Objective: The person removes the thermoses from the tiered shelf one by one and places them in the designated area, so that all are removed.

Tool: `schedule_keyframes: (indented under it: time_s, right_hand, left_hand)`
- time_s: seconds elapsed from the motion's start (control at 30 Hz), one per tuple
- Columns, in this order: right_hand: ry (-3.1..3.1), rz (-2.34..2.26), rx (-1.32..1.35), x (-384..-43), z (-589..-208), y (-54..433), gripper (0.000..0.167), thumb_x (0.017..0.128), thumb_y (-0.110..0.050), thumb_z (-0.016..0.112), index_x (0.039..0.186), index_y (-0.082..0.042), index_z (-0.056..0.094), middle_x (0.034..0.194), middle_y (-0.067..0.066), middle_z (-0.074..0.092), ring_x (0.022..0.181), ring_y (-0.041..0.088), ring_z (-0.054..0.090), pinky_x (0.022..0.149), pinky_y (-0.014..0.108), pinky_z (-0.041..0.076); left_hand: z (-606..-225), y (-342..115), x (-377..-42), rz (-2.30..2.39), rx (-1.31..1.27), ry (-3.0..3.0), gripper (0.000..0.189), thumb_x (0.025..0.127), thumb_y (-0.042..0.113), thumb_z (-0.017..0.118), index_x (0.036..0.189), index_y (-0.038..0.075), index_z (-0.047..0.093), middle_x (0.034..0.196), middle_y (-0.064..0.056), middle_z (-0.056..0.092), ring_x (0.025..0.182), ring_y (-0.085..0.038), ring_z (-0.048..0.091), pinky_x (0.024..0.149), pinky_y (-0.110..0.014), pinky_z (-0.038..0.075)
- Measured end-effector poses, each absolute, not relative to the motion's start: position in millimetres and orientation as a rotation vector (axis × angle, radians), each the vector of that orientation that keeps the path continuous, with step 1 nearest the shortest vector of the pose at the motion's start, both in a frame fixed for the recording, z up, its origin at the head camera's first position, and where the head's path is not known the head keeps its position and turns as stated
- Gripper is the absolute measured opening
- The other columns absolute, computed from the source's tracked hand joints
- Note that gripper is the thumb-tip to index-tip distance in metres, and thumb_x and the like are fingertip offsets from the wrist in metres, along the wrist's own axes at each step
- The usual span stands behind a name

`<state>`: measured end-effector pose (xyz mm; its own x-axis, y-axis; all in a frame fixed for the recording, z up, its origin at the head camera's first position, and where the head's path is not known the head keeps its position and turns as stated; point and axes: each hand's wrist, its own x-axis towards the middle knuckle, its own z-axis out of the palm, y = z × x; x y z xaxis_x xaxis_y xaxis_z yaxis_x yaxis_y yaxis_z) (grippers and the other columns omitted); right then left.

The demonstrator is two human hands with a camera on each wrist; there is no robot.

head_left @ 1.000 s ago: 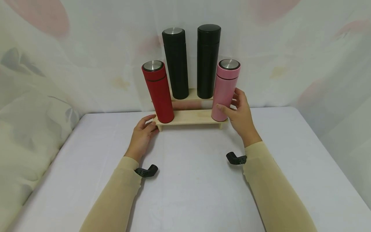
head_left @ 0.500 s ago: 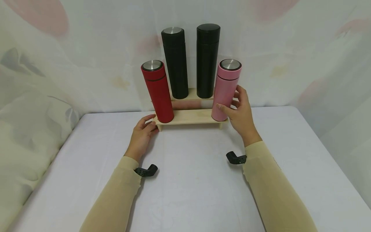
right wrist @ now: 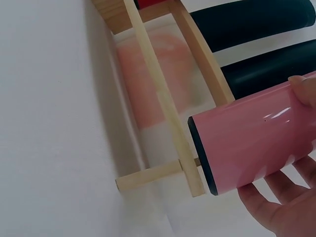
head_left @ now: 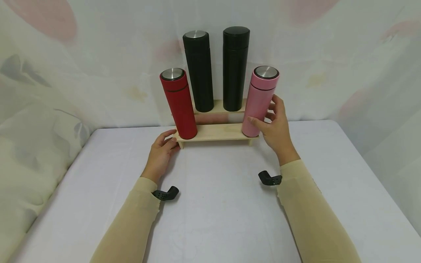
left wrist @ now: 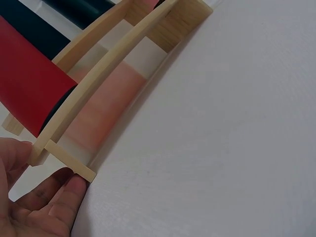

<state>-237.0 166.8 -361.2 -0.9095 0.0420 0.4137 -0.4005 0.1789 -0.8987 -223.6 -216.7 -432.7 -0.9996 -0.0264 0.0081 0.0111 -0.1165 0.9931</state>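
Observation:
A pink thermos (head_left: 258,102) with a steel-topped lid leans slightly right at the right end of the wooden rack's (head_left: 218,132) lower step. My right hand (head_left: 277,128) grips its lower half, thumb in front and fingers round the far side. In the right wrist view the dark base of the pink thermos (right wrist: 256,138) is beside the step's edge; whether they touch I cannot tell. My left hand (head_left: 161,153) holds the rack's left end, thumb at the step's corner and fingertips against the leg (left wrist: 71,160). Close by stands a red thermos (head_left: 180,106) on the lower step.
Two black thermoses stand on the rack's upper step, the left one (head_left: 200,73) with a steel top and the right one (head_left: 235,69) all black. A white cloth covers the table (head_left: 217,204). Patterned fabric (head_left: 125,65) hangs behind the rack.
The pink thermos has shifted a little right and its top tilts further right, my right hand moving with it. My left hand, the rack and the other thermoses look unchanged.

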Motion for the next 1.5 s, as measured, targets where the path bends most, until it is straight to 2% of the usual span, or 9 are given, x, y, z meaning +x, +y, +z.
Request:
schedule_keyframes:
  time_s: [0.2,0.77,1.5]
  right_hand:
    - [-2.086,1.769,0.329,-237.8,-358.7,172.8,0.087,0.095,-0.012,0.086,0.166,-0.02,0.036,0.142,0.011,0.051,0.123,0.03,0.059,0.105,0.047,0.053]
    - [-2.075,1.703,0.195,-237.5,-356.6,200.0,0.09,0.096,-0.01,0.085,0.167,-0.027,0.033,0.143,0.007,0.05,0.123,0.029,0.059,0.103,0.045,0.054]
    - [-2.106,1.667,-0.049,-239.4,-369.6,233.5,0.089,0.098,-0.019,0.085,0.167,-0.037,0.031,0.145,0.005,0.049,0.126,0.027,0.057,0.108,0.043,0.049]
  left_hand:
    - [-432.1,-216.3,-223.7,-2.328,0.017,-2.075,0.043,0.115,0.008,0.053,0.158,0.004,0.052,0.15,-0.02,0.05,0.13,-0.029,0.06,0.114,-0.04,0.05]
    - [-433.7,-216.7,-225.4,-2.323,0.01,-2.098,0.044,0.115,0.01,0.053,0.159,0.004,0.051,0.153,-0.019,0.048,0.132,-0.029,0.06,0.115,-0.041,0.049]
    - [-432.1,-217.0,-225.6,-2.34,0.025,-2.093,0.042,0.115,0.01,0.054,0.157,0.006,0.053,0.153,-0.02,0.048,0.134,-0.032,0.058,0.114,-0.039,0.05]
